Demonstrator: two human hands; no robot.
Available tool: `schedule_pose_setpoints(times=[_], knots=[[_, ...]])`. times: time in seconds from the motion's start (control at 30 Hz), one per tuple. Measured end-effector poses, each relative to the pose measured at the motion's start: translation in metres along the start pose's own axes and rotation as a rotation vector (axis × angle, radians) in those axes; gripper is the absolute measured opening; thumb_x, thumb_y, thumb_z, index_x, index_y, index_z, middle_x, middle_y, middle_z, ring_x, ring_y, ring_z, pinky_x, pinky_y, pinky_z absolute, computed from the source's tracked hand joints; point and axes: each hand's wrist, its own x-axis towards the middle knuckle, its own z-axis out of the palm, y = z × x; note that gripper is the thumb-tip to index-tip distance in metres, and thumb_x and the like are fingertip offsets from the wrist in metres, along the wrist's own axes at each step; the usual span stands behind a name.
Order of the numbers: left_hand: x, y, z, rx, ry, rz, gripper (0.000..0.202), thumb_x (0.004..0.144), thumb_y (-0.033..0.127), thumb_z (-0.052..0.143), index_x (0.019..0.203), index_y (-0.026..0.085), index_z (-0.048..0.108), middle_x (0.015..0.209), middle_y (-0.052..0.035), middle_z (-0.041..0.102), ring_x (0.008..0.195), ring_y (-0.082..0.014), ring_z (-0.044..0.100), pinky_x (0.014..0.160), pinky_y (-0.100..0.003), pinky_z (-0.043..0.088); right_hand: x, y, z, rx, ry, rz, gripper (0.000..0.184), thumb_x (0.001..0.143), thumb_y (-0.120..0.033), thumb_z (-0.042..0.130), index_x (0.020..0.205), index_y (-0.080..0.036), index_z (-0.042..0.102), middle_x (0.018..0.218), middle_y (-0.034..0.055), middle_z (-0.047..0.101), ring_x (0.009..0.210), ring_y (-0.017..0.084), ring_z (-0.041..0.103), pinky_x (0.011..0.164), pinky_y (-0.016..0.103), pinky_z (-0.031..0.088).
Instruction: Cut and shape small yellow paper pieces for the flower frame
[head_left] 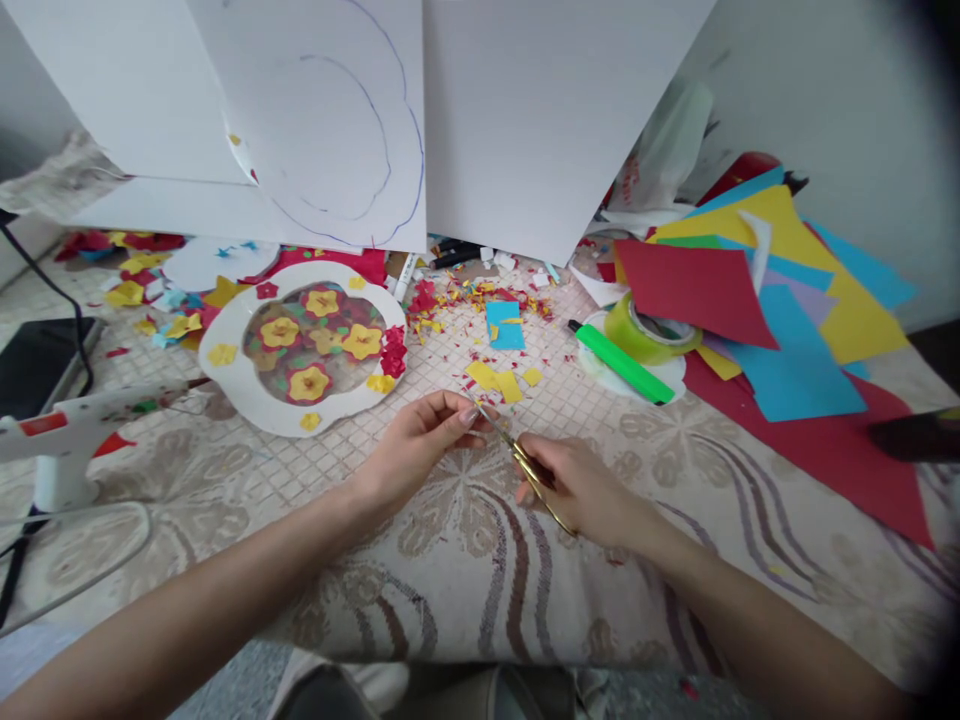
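- Head view: near the front edge of the surface (360, 600), the right hand (589, 490) curls its fingers closed round the handles of gold scissors (517, 452).
- At the blade tips, the left hand (420, 435) pinches thumb and fingers together on a tiny yellow scrap (478, 403) (from where I stand, too small to make out its shape).
- Just beyond lie yellow pieces (508, 385) and a blue rectangle (505, 335).
- Toward the left edge: a flowered white frame (345, 405), a glue gun (71, 420).
- Toward the right edge: coloured sheets (802, 360).
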Motion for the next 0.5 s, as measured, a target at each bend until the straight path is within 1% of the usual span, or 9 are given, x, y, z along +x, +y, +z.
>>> schedule_pose_setpoints(times=[0.2,0.4,0.5], knots=[[0.0007,-0.0007,-0.0006,-0.012,-0.004,-0.010,0.018,0.079,0.030,0.066,0.078,0.013,0.058,0.085,-0.0038,0.063,0.082,-0.0128,0.058,0.075,-0.026,0.047,-0.0006,0.0018,-0.0003,0.046,-0.012,-0.012,0.037,0.087,-0.049,0.049,0.068,-0.018,0.041,0.057,-0.0014,0.053,0.051,0.012,0.044,0.049,0.023,0.023],[0.0008,0.0002,-0.0003,-0.010,-0.009,-0.020,0.021,0.076,0.032,0.068,0.077,0.014,0.058,0.087,-0.0048,0.065,0.079,-0.0128,0.059,0.074,-0.027,0.047,0.0002,-0.0002,-0.0017,0.068,-0.024,0.007,0.031,0.089,-0.041,0.047,0.069,-0.018,0.046,0.059,-0.0006,0.054,0.054,0.014,0.048,0.052,0.024,0.025],[0.0010,-0.0003,-0.0004,-0.002,0.000,-0.021,0.020,0.077,0.032,0.067,0.078,0.014,0.058,0.085,-0.0041,0.064,0.078,-0.0122,0.058,0.074,-0.026,0.047,0.0000,-0.0002,-0.0007,0.080,-0.026,-0.004,0.032,0.088,-0.044,0.046,0.069,-0.018,0.046,0.060,-0.0006,0.053,0.056,0.014,0.047,0.052,0.024,0.026]])
